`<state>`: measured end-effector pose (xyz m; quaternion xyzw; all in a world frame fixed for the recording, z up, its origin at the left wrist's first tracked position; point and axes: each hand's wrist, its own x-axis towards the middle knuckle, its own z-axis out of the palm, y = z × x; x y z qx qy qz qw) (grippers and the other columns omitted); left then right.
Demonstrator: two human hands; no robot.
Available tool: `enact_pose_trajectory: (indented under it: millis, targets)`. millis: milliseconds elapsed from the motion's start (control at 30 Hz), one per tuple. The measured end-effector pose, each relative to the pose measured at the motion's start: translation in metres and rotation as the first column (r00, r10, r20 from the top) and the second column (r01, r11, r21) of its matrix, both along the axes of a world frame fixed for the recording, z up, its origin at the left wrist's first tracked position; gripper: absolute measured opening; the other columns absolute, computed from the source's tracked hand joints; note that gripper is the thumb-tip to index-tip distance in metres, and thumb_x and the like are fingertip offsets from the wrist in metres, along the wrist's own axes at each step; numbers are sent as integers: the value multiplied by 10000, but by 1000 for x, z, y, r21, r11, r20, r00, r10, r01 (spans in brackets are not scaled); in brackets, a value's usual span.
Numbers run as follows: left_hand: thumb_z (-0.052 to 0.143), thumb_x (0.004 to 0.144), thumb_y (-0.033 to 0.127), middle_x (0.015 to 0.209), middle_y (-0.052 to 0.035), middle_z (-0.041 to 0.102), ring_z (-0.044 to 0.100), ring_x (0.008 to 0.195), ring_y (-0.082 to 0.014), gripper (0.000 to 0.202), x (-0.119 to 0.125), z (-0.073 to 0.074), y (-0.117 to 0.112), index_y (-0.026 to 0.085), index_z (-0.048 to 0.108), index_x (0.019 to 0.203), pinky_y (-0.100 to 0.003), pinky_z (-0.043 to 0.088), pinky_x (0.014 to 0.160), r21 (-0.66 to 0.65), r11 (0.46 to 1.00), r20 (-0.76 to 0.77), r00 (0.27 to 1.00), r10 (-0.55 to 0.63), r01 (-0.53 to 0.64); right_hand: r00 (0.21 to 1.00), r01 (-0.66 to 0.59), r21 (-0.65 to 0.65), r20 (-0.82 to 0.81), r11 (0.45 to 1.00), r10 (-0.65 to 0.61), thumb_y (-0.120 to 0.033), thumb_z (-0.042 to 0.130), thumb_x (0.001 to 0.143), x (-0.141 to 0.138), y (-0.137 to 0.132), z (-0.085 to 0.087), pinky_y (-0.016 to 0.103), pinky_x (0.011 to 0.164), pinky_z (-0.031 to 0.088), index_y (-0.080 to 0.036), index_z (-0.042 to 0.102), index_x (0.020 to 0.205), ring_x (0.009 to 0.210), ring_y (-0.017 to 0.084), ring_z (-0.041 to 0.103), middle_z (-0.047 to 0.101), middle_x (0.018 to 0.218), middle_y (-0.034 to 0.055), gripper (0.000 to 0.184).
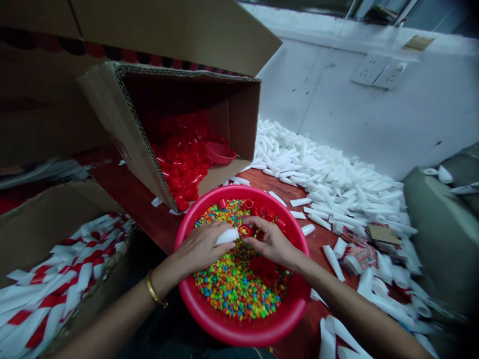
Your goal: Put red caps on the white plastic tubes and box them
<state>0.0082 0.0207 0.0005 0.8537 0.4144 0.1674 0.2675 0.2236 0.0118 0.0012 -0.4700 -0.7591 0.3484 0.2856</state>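
No legible text, labels or numbers.

Red plastic basin [243,331], multicoloured granules [234,294], red-striped white tubes [48,294]

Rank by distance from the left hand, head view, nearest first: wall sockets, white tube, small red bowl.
1. White tube: gripped in the left hand.
2. Small red bowl: in the cardboard box, ahead.
3. Wall sockets: upper right.

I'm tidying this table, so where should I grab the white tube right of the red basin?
Pinch the white tube around its middle with your fingers, coming from above: it lies slanted on the red table, apart from the main pile with nothing over it, and its tapered end would likely give less hold.
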Motion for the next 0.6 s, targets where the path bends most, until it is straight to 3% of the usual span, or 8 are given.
enact_pose_trajectory:
  millis: [133,267,333,400,467,533,600]
  targets:
    - [462,870,343,1078,-77,606,578,966,-253,299,1,1,-4,200,535,1122,-392,457,799,62,998,-93,996,-3,9,979,-121,234,187,965,78,-165,546,823,-3,-3,5,341,868,439,-187,549,1111,1023,195,546,588,1115,94,289]
    - [476,859,332,1042,-85,619,590,930,-242,280,1,-1,-5,180,552,1082,-370,463,784,103,995,-107,994,13,-2,949,-226,264,277,938,151,-185,474,874,-7,-6,13,365,892,430,-174,525,1169,1073,210,518,546,1178,133,299]
    - [497,842,327,968,-68,636,602,879,-235,246,2,-2,-4,181,567,1028,-351,468,739,92,996,-87,996,18,-9,947,-262,184,239,948,215,-251,473,889,-11,-5,15,347,850,447,-146,542,1119,993,207,552,584,1095,133,263]
    - [518,819,293,898,-49,642,607,827,-219,178,2,-3,-4,185,579,947,-326,465,705,85,996,-68,998,15,-9,957,-235,15,176,972,229,-355,420,917,-15,-2,13,300,715,475,-132,585,948,785,178,588,628,867,93,279]
    - [528,797,256,854,-42,639,606,789,-204,120,2,-4,-4,183,576,879,-305,456,681,105,995,-61,998,10,-4,975,-150,-197,131,969,178,-466,320,936,-20,0,10,251,544,443,-145,569,732,552,136,533,565,608,32,454]
    - [528,771,211,825,-41,634,603,762,-195,77,3,-4,-5,179,565,831,-291,446,657,129,992,-75,997,16,-6,984,-58,-369,138,927,117,-550,200,936,-24,2,8,238,461,391,-159,529,603,427,114,458,466,463,-1,609]
    - [520,733,160,792,-36,631,603,741,-192,74,4,-5,-4,180,554,796,-280,434,629,134,990,-90,995,46,-33,978,-12,-361,192,932,87,-581,153,928,-24,2,10,249,484,393,-158,536,588,439,121,467,467,464,8,664]
